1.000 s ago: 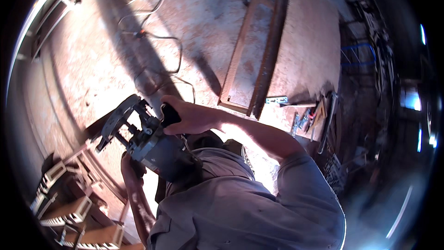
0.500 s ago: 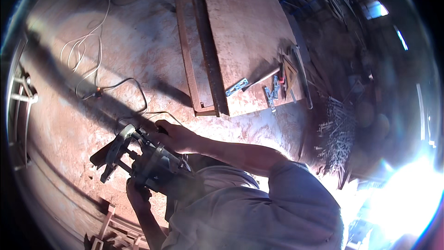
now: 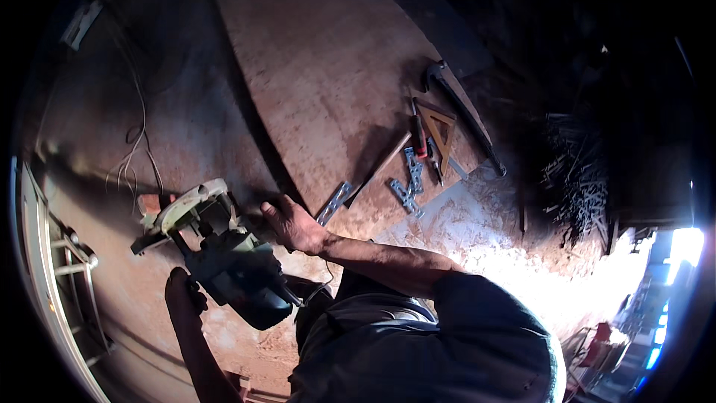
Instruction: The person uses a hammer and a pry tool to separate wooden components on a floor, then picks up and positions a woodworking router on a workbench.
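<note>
Shadow swallowed the left hand (image 3: 183, 291) under the circular saw (image 3: 216, 254), grip impossible to read. The right hand (image 3: 292, 225) hid its fingertips behind the saw's body.

A: What differs from the two earlier views?

B: The view swings further right, so the board (image 3: 328, 89) now fills the centre. The square (image 3: 440, 128), brackets (image 3: 406, 183) and pry bar (image 3: 462, 116) move toward the middle.

A: And the saw?

B: The circular saw (image 3: 224, 254) sits lower left, its guard turned upward. The right hand (image 3: 294, 225) rests beside it; the left hand (image 3: 183, 291) grips underneath.
</note>
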Tool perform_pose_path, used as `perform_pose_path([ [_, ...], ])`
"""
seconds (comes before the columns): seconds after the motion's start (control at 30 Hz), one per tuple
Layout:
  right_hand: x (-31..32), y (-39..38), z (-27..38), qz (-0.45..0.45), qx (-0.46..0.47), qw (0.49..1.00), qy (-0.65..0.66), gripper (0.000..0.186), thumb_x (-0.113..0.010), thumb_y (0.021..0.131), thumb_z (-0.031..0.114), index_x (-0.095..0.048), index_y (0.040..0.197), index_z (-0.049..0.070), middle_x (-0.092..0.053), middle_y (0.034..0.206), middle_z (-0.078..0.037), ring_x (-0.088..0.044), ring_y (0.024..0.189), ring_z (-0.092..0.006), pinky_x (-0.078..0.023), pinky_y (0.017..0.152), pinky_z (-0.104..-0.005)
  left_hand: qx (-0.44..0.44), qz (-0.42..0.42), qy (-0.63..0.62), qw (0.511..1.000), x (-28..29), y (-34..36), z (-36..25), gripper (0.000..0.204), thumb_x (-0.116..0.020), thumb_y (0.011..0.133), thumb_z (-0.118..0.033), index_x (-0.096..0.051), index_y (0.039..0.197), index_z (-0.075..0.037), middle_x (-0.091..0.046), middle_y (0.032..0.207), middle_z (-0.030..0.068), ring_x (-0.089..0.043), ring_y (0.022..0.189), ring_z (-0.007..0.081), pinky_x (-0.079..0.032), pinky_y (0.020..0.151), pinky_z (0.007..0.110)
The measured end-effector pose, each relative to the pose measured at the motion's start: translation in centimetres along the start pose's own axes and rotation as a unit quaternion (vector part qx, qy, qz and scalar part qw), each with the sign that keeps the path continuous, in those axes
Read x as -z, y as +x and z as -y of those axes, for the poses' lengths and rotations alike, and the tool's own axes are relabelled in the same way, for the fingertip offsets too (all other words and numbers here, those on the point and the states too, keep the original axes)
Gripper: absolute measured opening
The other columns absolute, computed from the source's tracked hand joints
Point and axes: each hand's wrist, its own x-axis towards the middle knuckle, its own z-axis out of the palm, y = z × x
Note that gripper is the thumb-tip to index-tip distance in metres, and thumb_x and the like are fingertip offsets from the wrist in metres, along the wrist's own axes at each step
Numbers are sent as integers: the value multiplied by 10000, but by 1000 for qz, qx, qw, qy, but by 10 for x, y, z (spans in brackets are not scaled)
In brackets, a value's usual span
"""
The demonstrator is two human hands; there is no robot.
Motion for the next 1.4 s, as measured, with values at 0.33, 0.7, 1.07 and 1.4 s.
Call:
perform_pose_path([
  [0.33, 213, 85, 37, -176, 38, 946, 268, 484, -450, 986, 388, -415, 1198, -47, -638, 900, -163, -558, 593, -165, -462, 456, -302, -84, 127, 155, 976, -261, 141, -180, 295, -607, 852, -446, -581, 833, -153, -563, 665, -3, -526, 456, 130, -381, 381, 298],
  [0.7, 275, 159, -39, -330, 68, 913, 232, 447, -462, 986, 354, -405, 1219, -23, -574, 851, -128, -529, 624, -150, -455, 491, -295, -139, 160, 247, 946, -405, 198, -209, 591, -654, 836, -440, -566, 1259, -37, -599, 1184, 72, -566, 1034, 177, -481, 814, 328],
  [1.07, 336, 81, -29, -233, 0, 961, 147, 559, -618, 914, 236, -419, 1352, -48, -660, 1044, -177, -632, 893, -161, -511, 760, -289, -237, 116, 260, 929, -407, 181, -200, 781, -660, 833, -492, -412, 1395, -10, -466, 1403, 148, -428, 1289, 248, -320, 1056, 368],
  [1.4, 411, -45, -58, -79, 112, 848, 512, 681, -431, 939, 583, -468, 1351, 42, -552, 1278, -189, -548, 1162, -291, -417, 999, -439, -307, 109, 155, 933, -408, 166, -172, 723, -695, 826, -467, -471, 1328, 3, -635, 1132, 85, -562, 1035, 142, -449, 841, 285],
])
